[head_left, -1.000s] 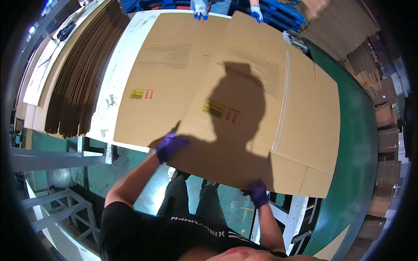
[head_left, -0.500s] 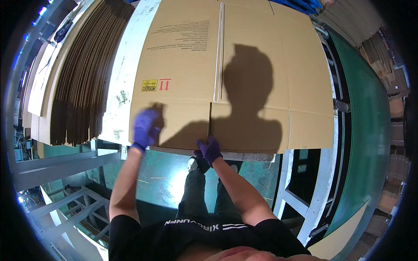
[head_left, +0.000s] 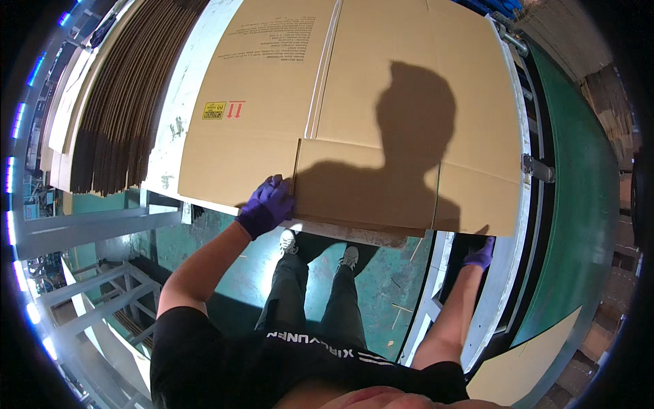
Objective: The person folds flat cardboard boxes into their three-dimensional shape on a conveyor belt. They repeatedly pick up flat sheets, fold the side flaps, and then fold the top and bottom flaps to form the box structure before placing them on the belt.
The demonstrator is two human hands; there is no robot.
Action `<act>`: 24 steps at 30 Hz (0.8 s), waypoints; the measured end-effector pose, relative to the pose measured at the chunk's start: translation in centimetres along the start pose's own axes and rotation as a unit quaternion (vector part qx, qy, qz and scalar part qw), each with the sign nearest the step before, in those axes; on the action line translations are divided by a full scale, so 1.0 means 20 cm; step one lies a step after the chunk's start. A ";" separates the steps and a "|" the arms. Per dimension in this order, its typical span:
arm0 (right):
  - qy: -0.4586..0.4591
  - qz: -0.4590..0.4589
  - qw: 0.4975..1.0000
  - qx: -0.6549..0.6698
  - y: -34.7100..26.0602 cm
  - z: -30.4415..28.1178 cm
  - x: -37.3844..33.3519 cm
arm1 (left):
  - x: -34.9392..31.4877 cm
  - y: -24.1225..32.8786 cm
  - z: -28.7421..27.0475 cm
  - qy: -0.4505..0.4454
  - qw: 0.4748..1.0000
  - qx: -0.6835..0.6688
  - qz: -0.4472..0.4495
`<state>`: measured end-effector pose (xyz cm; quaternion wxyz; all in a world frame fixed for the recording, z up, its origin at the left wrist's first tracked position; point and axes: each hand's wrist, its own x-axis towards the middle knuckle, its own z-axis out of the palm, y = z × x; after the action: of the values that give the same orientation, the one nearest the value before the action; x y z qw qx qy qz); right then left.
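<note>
Since a moment ago the flattened cardboard box [head_left: 354, 116] sits squarer on the white desk [head_left: 178, 102], its near edge now running almost straight across in front of the person, and the right hand [head_left: 480, 253] has left the middle of that edge and gone out to the right corner. The left hand [head_left: 267, 204] has slid inward along the edge to the slit between two flaps. Judging by that, the sheet is being lined up and held at two spread points rather than one.

The left arm reaches up and forward, elbow bent, the purple-gloved grip closed over the near edge of the cardboard, fingers on top. The right arm stretches out low to the side, close to the metal frame [head_left: 507, 232]; its gloved grip lies just under the overhanging corner, and whether it is clamped on the board or only touching it cannot be told, since the corner hides the fingers.

The box lies flat, printed side up, overhanging the desk's near rim, with the person's shadow across it. A stack of flat cartons [head_left: 109, 102] stands edge-up to the left.
</note>
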<state>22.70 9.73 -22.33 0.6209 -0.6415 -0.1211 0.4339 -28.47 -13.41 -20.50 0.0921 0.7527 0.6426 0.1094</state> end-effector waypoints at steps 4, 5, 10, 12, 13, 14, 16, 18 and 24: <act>-0.206 0.001 0.977 0.048 -0.02 -0.25 0.63 | -0.02 0.01 0.04 0.056 0.994 0.090 0.022; -0.166 -0.078 0.982 -0.034 -0.06 -0.24 0.64 | -0.03 0.01 0.05 0.037 0.997 0.066 0.006; -0.175 -0.375 0.895 -0.168 -0.50 0.11 -0.21 | -0.09 -0.01 0.10 0.075 0.995 0.057 0.014; -0.159 -0.456 0.850 -0.209 -0.48 0.29 -0.72 | -0.10 -0.01 0.10 0.084 0.995 0.043 0.017; -0.190 -0.461 0.845 -0.194 -0.42 0.32 -0.86 | -0.10 -0.01 0.09 0.088 0.995 0.036 0.018; -0.244 -0.421 0.840 -0.238 -0.35 0.32 -0.93 | -0.10 -0.02 0.09 0.083 0.996 0.041 0.019; -0.395 -0.481 0.721 -0.303 -0.17 0.40 -1.13 | -0.09 -0.03 0.09 0.088 0.995 0.037 0.033; -0.502 -0.523 0.586 -0.362 0.04 0.49 -1.23 | -0.09 -0.04 0.08 0.092 0.995 0.030 0.036; -0.503 -0.567 0.328 -0.563 0.63 0.56 -1.18 | -0.09 -0.07 0.13 0.133 0.991 -0.015 0.031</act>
<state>-4.07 -1.41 -22.45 0.0274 -0.2733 -0.9605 0.0451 -29.27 -15.07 -23.46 0.0142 0.7497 0.6237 0.2208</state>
